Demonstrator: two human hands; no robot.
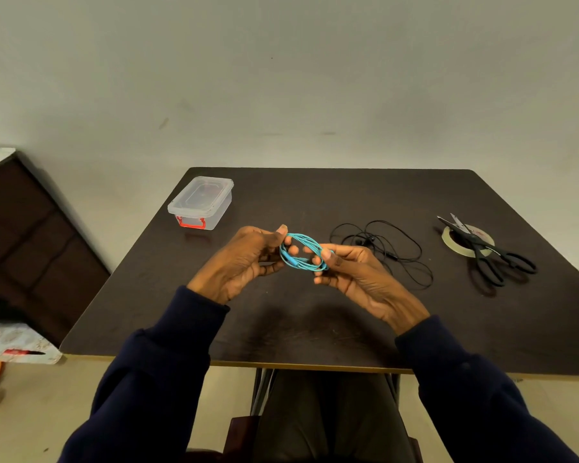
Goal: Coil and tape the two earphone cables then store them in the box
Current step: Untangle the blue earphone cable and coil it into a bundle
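Far left on the table (315, 195), the box (201, 203) sits w/ its lid on and red latch facing the person. It is close to the table's left edge and well apart from the hands, and it will need opening before anything goes in.

The left hand (248, 259) has the left end of the blue earphone cable (303, 252). Its thumb is on top of the loops and its fingers are curled beneath, pinching the bundle. The cable is wound into a flat oval coil, held in the air over the table's middle, btwn the two hands. The right hand (351, 265) pinches the coil's right end, thumb and fingertips closed on the loops.

Coiling of this one looks about done; no tape is on it yet. To do it well, I'd gather every loop under one pinch (prob. the left, since the tape lies to the right). The ends should be tucked in before the right hand lets go, as a slack grip would likely let the thin loops fan apart.

Just right of the right hand, the black earphone cable (388, 248) lies uncoiled in loose loops on the table. A reach for the tape passes over it, so lift, don't drag. Further right the tape roll (448, 241) lies flat w/ the scissors (478, 247) across it. Both are near the right edge, where a careless nudge could send them off. The best working room is the dark top under the hands, back toward the near edge.
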